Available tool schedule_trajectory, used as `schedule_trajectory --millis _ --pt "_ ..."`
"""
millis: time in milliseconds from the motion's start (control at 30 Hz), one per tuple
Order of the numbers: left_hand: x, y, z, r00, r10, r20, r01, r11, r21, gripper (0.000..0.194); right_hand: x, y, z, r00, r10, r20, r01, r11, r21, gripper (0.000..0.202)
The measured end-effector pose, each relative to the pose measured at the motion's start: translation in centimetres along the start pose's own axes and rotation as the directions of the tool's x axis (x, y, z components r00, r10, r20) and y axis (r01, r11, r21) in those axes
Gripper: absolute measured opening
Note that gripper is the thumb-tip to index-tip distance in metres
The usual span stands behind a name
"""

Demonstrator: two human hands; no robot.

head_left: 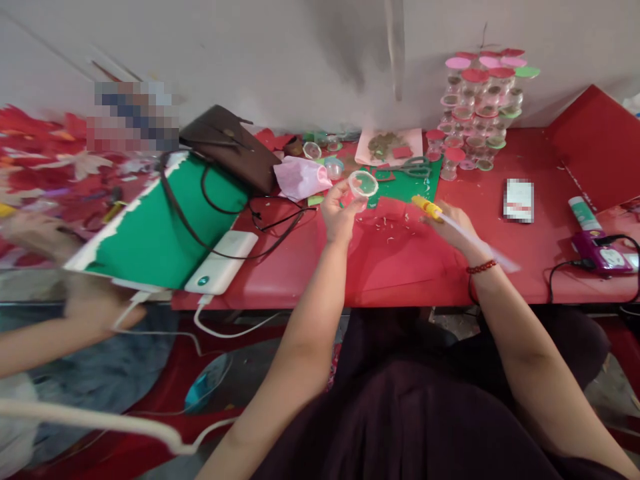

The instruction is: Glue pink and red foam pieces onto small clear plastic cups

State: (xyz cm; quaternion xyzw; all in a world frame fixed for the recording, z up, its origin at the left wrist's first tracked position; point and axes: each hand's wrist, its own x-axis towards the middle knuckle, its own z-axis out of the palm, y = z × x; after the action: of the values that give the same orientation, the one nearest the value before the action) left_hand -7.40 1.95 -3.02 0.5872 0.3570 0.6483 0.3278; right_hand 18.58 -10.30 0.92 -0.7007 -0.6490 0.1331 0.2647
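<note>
My left hand (339, 212) is closed around a small clear plastic cup (364, 183), its round rim tilted up toward me. In my right hand (456, 230) is a yellow hot glue gun (427, 207), with a long translucent stick (473, 237) running back over the wrist. The gun's tip points left, toward the cup but apart from it. Below both hands lies a red sheet (395, 257) dotted with pale scraps. Grey-handled scissors (413, 168) rest on a green sheet (427, 187) just beyond.
A tower of joined clear cups (475, 113) with coloured discs stands at the back right. To the left are a brown bag (235, 147), a white power bank (223, 263) and a pink pouch (300, 179). A purple power strip (603, 257) sits far right. Another person's arm (55, 327) reaches in at left.
</note>
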Motion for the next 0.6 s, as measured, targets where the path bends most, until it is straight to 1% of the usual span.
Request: schedule_trajectory --millis 33,67,100,167,233,300,333,367,400,433,467,500,567,600 --pt "0.2 -0.1 -0.1 1.0 0.002 -0.021 -0.002 1.0 -0.005 0.044 0.5 0.3 -0.3 1.0 0.017 0.013 -0.015 0.986 -0.163 0.039" --pt "0.4 -0.2 -0.2 0.999 0.008 -0.037 -0.008 1.0 -0.008 0.043 1.0 0.8 -0.7 0.999 0.045 0.028 -0.035 0.956 -0.29 0.044" --pt "0.5 -0.3 -0.2 0.999 0.014 -0.046 -0.015 1.0 -0.011 0.042 1.5 1.3 -1.0 0.996 0.082 0.044 -0.06 0.925 -0.374 0.048" --pt "0.7 -0.4 -0.3 0.998 0.027 -0.059 -0.029 0.999 -0.025 0.042 2.7 2.4 -1.6 0.991 0.112 0.078 -0.065 0.891 -0.449 0.053" --pt "0.8 -0.6 -0.3 0.997 0.038 -0.072 -0.042 0.998 -0.054 0.044 3.7 3.3 -2.2 0.985 0.133 0.106 -0.066 0.874 -0.482 0.049" --pt "1.0 -0.8 -0.4 0.996 0.045 -0.077 -0.051 0.995 -0.086 0.047 4.5 3.3 -2.6 0.985 0.142 0.098 -0.071 0.851 -0.52 0.044" --pt "1.2 -1.0 -0.4 0.996 0.044 -0.073 -0.051 0.994 -0.098 0.049 4.8 2.8 -2.6 0.989 0.127 0.081 -0.064 0.842 -0.535 0.043" --pt "1.3 -1.1 -0.5 0.997 0.041 -0.066 -0.048 0.993 -0.105 0.051 5.1 2.0 -2.4 0.995 0.086 0.057 -0.041 0.838 -0.543 0.044" --pt "1.3 -1.3 -0.5 0.998 0.037 -0.06 -0.043 0.993 -0.106 0.053 5.4 1.0 -2.0 0.999 0.033 0.035 -0.009 0.847 -0.532 0.046" --pt "1.4 -1.4 -0.5 0.998 0.03 -0.057 -0.036 0.994 -0.104 0.054 5.7 -0.3 -1.3 0.998 -0.026 0.05 0.048 0.858 -0.511 0.046" --pt "1.4 -1.5 -0.5 0.998 0.021 -0.058 -0.027 0.995 -0.101 0.056 6.0 -1.8 -0.4 0.993 -0.077 0.094 0.113 0.868 -0.483 0.046" --pt "1.4 -1.5 -0.5 0.998 0.011 -0.063 -0.017 0.995 -0.098 0.057 6.3 -3.2 0.6 0.983 -0.099 0.153 0.159 0.874 -0.459 0.046" --pt "1.4 -1.6 -0.5 0.997 -0.01 -0.077 0.002 0.995 -0.1 0.06 6.9 -5.6 2.6 0.961 -0.087 0.263 0.2 0.875 -0.442 0.051" --pt "1.3 -1.6 -0.5 0.996 -0.018 -0.083 0.009 0.994 -0.108 0.061 7.1 -6.5 3.4 0.953 -0.071 0.295 0.203 0.872 -0.446 0.053"
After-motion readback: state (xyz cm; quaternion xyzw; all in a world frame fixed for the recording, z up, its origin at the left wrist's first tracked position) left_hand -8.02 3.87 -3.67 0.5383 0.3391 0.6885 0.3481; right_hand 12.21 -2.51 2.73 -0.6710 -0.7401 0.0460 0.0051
